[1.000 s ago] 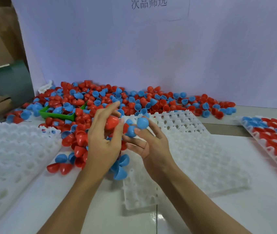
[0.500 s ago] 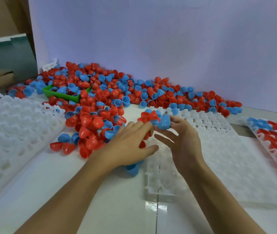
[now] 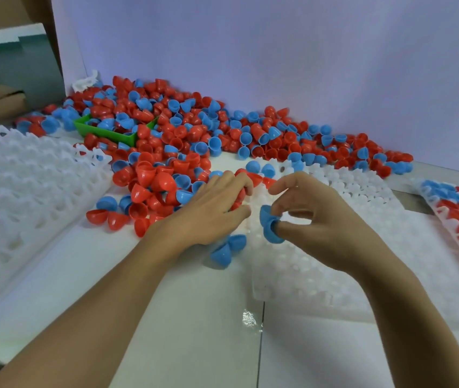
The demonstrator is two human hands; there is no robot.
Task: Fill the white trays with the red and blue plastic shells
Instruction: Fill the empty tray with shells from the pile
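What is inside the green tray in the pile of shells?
The green tray holds red and blue shells, heaped above its rim. Its floor cannot be seen because the shells cover it, and its far side is buried in the pile.

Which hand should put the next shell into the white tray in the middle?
Probably the right hand. It already pinches a blue shell just above the middle tray, whose near pockets look empty. The left hand rests on red shells at the tray's left edge.
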